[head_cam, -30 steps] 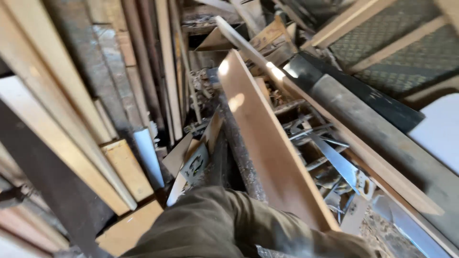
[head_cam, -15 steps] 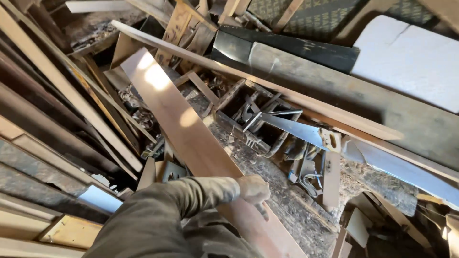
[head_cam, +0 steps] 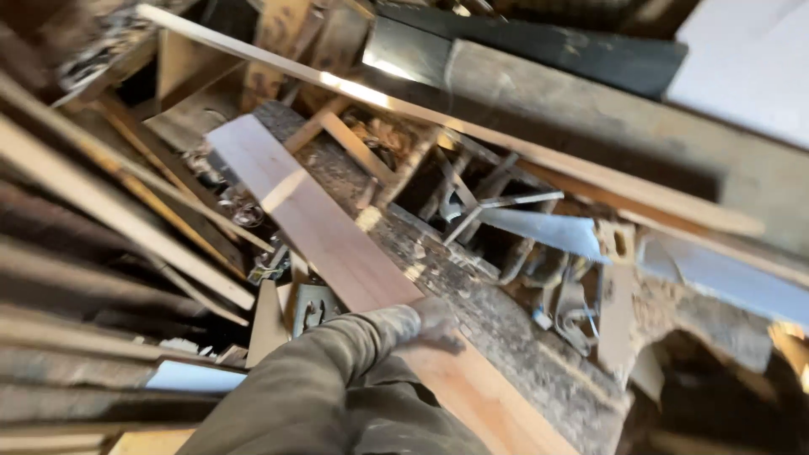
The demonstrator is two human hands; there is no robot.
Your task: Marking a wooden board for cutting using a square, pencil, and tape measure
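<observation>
My left hand (head_cam: 417, 324), gloved and in an olive sleeve, grips a long reddish wooden plank (head_cam: 320, 227) about halfway along it, fingers curled over its right edge. The plank runs from the lower middle up to the upper left, lying on a pile of timber. Next to it on the right sits a rough, sawdust-covered beam (head_cam: 514, 345). My right hand is out of sight.
A thin pale strip (head_cam: 506, 139) crosses diagonally above the plank. Stacked boards (head_cam: 101, 211) fill the left side. A flat metal blade (head_cam: 539, 227) and metal brackets lie in the gap at centre right. A dark board (head_cam: 539, 42) and a white sheet (head_cam: 750, 59) are at the top right.
The view has swung left and down over the pile. My left hand has come into sight on the plank and now holds it lower along its length.
</observation>
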